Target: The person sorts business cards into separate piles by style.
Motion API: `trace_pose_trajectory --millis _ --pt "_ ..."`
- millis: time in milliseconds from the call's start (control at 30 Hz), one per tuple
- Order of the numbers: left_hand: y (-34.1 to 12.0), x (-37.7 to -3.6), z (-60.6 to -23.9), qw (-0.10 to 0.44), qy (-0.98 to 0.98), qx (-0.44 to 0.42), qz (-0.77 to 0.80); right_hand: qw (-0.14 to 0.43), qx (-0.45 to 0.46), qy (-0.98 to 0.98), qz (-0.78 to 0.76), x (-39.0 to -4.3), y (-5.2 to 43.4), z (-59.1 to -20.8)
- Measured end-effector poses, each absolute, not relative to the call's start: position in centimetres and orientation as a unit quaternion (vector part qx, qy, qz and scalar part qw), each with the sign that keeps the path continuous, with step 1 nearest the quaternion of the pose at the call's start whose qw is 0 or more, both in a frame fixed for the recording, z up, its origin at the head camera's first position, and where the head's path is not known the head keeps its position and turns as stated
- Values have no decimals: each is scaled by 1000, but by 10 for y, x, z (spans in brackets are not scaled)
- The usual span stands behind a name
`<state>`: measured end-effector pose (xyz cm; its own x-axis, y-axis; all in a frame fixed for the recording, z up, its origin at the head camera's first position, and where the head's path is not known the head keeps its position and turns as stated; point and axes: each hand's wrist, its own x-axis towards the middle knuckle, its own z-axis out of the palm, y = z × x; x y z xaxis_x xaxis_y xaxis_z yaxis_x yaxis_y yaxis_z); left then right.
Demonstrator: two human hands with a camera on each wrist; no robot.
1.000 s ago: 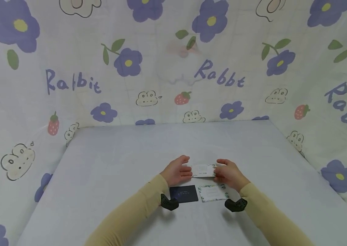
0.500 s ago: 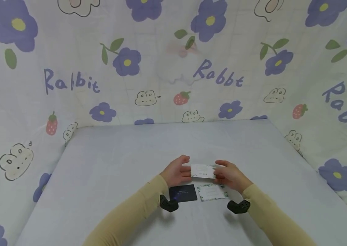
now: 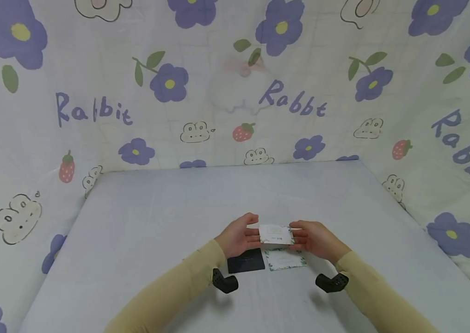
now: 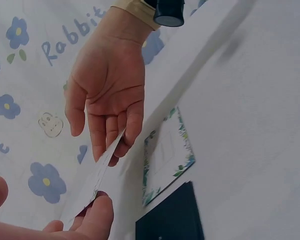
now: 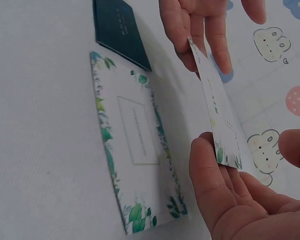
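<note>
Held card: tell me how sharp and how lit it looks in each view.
Head view: white card small, evenly lit, print unreadable. Left wrist view: seen edge-on, dim, left hand blurred at the frame corner. Right wrist view: closest, leaf print clear, right hand soft.

card print (image 3: 275, 233) too small to read

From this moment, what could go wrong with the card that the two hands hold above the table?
1. The white card with leafy green corners is pinched only at its short ends, by the left hand and the right hand; it may bend or slip out.
2. If it falls, it may land on the leaf-bordered white card or the dark navy card lying on the table and knock them out of place.
</note>
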<state>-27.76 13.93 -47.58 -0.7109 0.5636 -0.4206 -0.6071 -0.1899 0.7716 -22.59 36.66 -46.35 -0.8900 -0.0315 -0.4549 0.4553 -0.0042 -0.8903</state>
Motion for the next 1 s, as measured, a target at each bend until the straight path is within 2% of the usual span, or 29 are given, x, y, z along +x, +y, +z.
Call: trace_pose_trajectory --millis 500,1000 --pt "134 -240 -466 401 555 2 729 195 137 729 -641 -196 370 -458" --pt "145 -229 -467 407 571 -2 713 194 139 751 -616 -187 375 -459"
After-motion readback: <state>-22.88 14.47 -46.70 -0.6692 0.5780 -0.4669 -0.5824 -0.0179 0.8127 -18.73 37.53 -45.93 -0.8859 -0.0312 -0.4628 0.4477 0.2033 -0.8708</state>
